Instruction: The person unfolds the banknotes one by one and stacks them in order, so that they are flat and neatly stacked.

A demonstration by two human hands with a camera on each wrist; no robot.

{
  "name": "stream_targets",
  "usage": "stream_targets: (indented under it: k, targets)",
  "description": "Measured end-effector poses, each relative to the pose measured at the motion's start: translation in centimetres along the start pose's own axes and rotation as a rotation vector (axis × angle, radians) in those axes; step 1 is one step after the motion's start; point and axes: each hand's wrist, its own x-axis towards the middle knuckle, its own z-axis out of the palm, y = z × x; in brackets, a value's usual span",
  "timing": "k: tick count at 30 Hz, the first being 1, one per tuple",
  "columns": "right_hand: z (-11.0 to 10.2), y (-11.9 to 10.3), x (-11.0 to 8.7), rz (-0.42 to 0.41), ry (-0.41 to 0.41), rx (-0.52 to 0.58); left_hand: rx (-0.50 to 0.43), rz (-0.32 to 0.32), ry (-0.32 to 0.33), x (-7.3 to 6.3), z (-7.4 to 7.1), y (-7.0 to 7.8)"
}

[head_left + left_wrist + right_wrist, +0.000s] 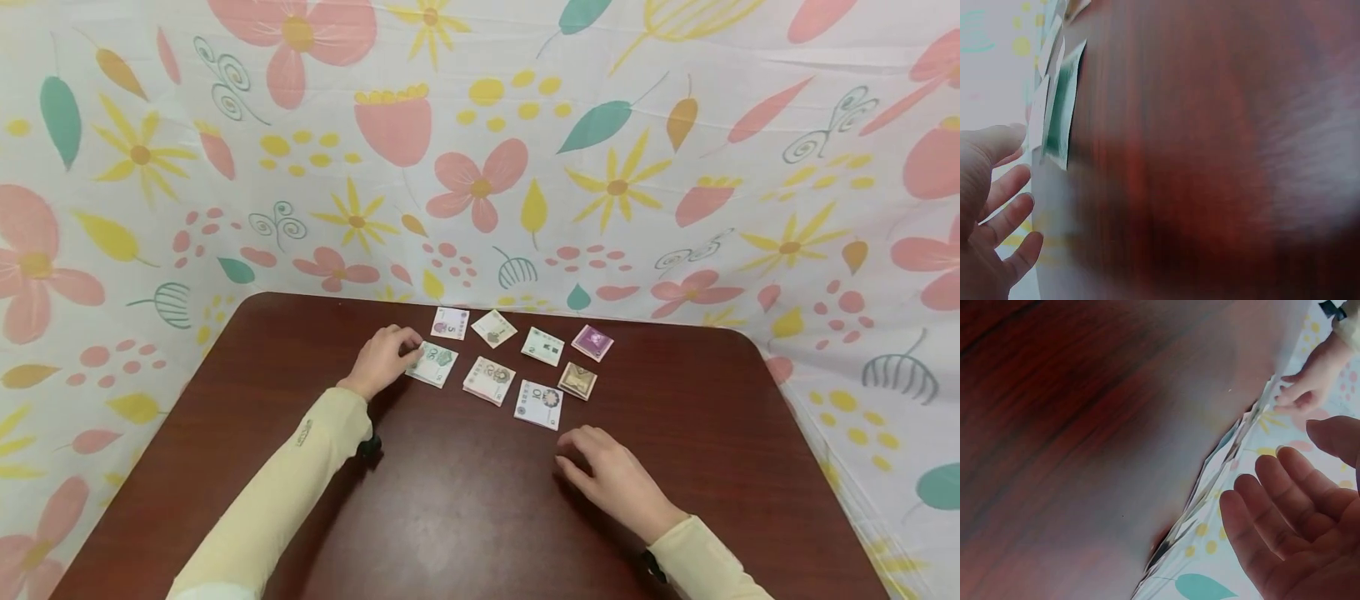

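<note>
Several folded banknotes lie in two rough rows on a dark wooden table. My left hand (381, 360) is at the left edge of a green note marked 50 (433, 365), fingers loosely bent; whether they touch it is unclear. Beside that note are a brownish 20 note (489, 381) and a 10 note (539, 405). Behind them lie a 5 note (450, 323), a yellowish-green note (494, 329), a pale green note (543, 347), a purple note (593, 342) and a small brown note (578, 381). My right hand (617, 479) hovers or rests near the 10 note, holding nothing.
The reddish-brown table (450, 517) has rounded far corners. A white cloth (480, 275) printed with flowers and leaves hangs right behind its far edge and along the sides. Black bands (368, 446) show at the wrists, below cream sleeves.
</note>
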Motion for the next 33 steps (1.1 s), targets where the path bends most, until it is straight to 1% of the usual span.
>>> stream_targets:
  k: [3,6,9,12,16,22,26,29,33]
  targets:
    - [0.1,0.0,0.0,-0.008,0.005,-0.001,0.008,-0.014,-0.034,0.8,0.1,-0.3]
    - [0.1,-0.1,0.0,-0.008,0.004,-0.001,0.043,-0.022,-0.065,1.3,0.1,-0.6]
    - [0.1,-0.2,0.0,0.002,-0.013,0.001,0.077,-0.039,-0.092,1.5,0.4,-0.9]
    - [0.0,-0.3,-0.1,0.015,-0.031,0.007,0.096,-0.047,-0.101,1.6,0.5,-1.1]
    - [-0.1,-0.3,-0.1,0.023,-0.027,0.011,0.086,-0.037,-0.102,1.7,0.4,-1.1]
    - [-0.1,-0.3,0.0,0.013,-0.036,0.015,0.055,-0.068,-0.128,1.5,0.0,-0.8]
    - [-0.2,-0.3,0.2,0.008,-0.025,0.013,0.040,-0.053,-0.112,1.4,-0.1,-0.5]
    - [-0.1,-0.3,0.3,0.010,-0.034,0.017,0.020,-0.049,-0.082,1.2,0.1,-0.4]
    - [-0.1,-0.3,0.3,0.008,-0.045,0.016,-0.020,-0.043,-0.042,0.8,0.6,-0.6]
